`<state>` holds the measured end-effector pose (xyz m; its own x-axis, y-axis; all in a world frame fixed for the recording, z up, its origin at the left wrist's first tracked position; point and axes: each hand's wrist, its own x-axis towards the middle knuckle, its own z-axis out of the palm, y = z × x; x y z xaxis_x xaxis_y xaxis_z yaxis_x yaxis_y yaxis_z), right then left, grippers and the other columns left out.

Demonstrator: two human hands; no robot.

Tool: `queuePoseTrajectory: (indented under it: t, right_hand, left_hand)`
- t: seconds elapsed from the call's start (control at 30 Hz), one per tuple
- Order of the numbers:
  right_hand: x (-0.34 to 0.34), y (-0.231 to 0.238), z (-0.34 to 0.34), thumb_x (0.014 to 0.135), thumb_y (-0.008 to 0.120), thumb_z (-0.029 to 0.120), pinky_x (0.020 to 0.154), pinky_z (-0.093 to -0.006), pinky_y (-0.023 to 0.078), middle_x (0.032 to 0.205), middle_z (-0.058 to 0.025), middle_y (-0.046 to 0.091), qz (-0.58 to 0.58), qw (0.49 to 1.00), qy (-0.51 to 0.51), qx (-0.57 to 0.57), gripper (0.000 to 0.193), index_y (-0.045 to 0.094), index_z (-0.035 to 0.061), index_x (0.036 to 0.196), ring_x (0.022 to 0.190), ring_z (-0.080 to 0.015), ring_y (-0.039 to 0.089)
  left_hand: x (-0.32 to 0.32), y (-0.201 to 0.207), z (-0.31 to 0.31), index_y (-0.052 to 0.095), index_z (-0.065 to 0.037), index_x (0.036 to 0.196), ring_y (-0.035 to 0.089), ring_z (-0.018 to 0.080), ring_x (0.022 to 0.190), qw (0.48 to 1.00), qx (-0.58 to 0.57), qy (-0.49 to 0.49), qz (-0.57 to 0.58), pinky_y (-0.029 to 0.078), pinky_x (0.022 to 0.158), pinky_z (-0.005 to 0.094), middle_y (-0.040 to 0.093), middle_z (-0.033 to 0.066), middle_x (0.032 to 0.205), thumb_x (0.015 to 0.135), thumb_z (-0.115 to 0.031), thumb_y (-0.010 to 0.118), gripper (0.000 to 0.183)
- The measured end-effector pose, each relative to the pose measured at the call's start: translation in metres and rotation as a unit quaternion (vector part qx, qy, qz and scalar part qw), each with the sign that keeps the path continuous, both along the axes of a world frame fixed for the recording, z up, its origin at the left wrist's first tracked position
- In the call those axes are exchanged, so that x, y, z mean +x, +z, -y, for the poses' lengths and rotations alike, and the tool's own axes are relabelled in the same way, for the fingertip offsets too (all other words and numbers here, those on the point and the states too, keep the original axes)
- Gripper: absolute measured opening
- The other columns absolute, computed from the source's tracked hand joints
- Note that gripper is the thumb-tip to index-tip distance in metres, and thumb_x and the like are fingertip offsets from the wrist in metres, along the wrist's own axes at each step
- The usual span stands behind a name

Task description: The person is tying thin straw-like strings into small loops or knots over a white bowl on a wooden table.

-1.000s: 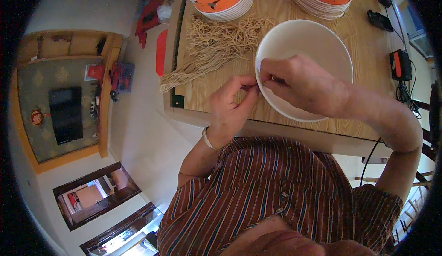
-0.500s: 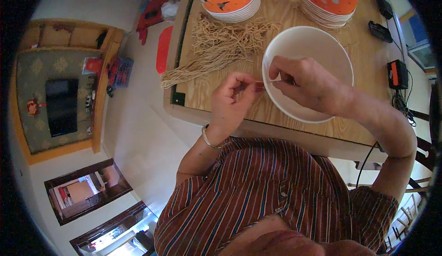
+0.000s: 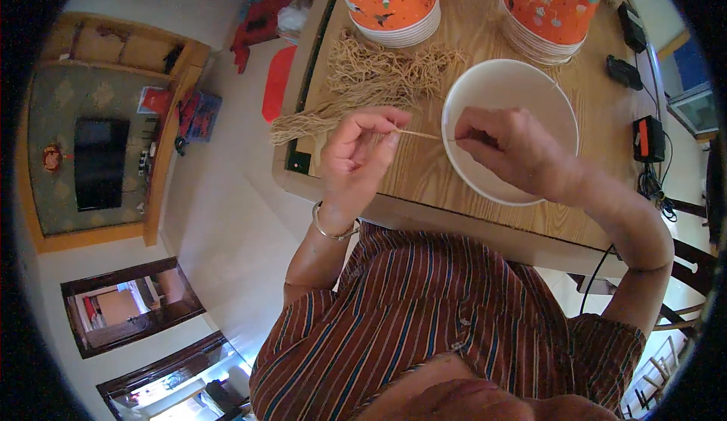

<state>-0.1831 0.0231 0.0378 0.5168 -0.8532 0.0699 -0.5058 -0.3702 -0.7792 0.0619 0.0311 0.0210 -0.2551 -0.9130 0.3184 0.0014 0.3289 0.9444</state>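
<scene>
A short length of tan string point(image 3: 421, 134) is stretched between my two hands, above the table near the bowl's left rim. My left hand point(image 3: 357, 156) pinches its left end between thumb and fingertips. With its fingers closed, my right hand point(image 3: 522, 152) grips the other end over the white paper bucket point(image 3: 559, 110), covering part of its inside. Just beyond my left hand, a bundle of tan strings point(image 3: 379, 73) lies on the wooden table, loose and curly at the far end and straighter toward the left edge.
Stacks of orange and green paper buckets, one at the back left point(image 3: 394, 12) and one at the back right point(image 3: 549, 12), stand on the wooden table point(image 3: 424, 182). Black power adapters point(image 3: 648, 139) with cables lie along its right edge. A red stool point(image 3: 279, 84) is beyond the left edge.
My left hand has moved left, away from my right hand, so more of the string shows between them. The whole view has shifted slightly.
</scene>
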Motion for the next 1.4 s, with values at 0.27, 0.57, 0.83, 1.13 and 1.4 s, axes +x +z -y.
queuePoseTrajectory:
  t: [0.27, 0.57, 0.83, 1.13, 1.4]
  right_hand:
    - [0.011, -0.008, -0.004, 0.087, 0.060, 0.008, 0.068, -0.0419, 0.051, 0.083, -0.0165, 0.063, -0.009, 0.996, 0.012, -0.084, 0.010, 0.059, 0.0012, 0.094, 0.078, -0.0366, 0.063]
    - [0.007, 0.004, -0.015, 0.076, 0.060, 0.012, 0.070, -0.0375, 0.055, 0.092, -0.0097, 0.060, -0.156, 0.930, 0.059, -0.326, 0.041, 0.052, -0.0002, 0.114, 0.085, -0.0261, 0.063]
    - [0.020, 0.006, -0.015, 0.073, 0.060, 0.017, 0.061, -0.0336, 0.053, 0.083, -0.0068, 0.056, -0.250, 0.860, 0.046, -0.443, 0.027, 0.059, 0.0022, 0.096, 0.078, -0.0208, 0.060]
    - [0.024, 0.005, -0.015, 0.072, 0.060, 0.019, 0.051, -0.0294, 0.048, 0.079, -0.0065, 0.055, -0.275, 0.815, 0.061, -0.506, 0.023, 0.060, 0.0050, 0.091, 0.072, -0.0192, 0.060]
    - [0.024, 0.003, -0.013, 0.074, 0.060, 0.019, 0.049, -0.0292, 0.048, 0.078, -0.0080, 0.057, -0.323, 0.807, 0.064, -0.490, 0.019, 0.061, 0.0051, 0.087, 0.069, -0.0200, 0.062]
  left_hand:
    - [-0.029, 0.013, 0.020, 0.053, -0.004, 0.102, 0.061, 0.0180, 0.102, 0.992, -0.094, -0.081, 0.033, 0.050, 0.088, 0.0308, 0.059, 0.0123, 0.112, 0.089, 0.006, 0.054, 0.016]
    - [-0.039, 0.024, 0.048, 0.055, -0.005, 0.103, 0.062, 0.0177, 0.095, 0.958, -0.145, -0.131, 0.210, 0.052, 0.082, 0.0307, 0.062, 0.0076, 0.109, 0.092, -0.001, 0.055, 0.012]
    - [-0.043, 0.034, 0.072, 0.058, -0.006, 0.098, 0.065, 0.0223, 0.078, 0.912, -0.218, -0.182, 0.296, 0.052, 0.070, 0.0326, 0.062, 0.0079, 0.089, 0.085, -0.007, 0.063, 0.014]
    - [-0.046, 0.037, 0.083, 0.061, -0.006, 0.097, 0.067, 0.0187, 0.077, 0.894, -0.234, -0.232, 0.303, 0.053, 0.068, 0.0304, 0.064, 0.0062, 0.089, 0.086, -0.009, 0.065, 0.012]
    - [-0.045, 0.032, 0.089, 0.062, -0.006, 0.099, 0.066, 0.0179, 0.078, 0.888, -0.253, -0.263, 0.280, 0.053, 0.069, 0.0306, 0.065, 0.0060, 0.089, 0.086, -0.009, 0.064, 0.013]
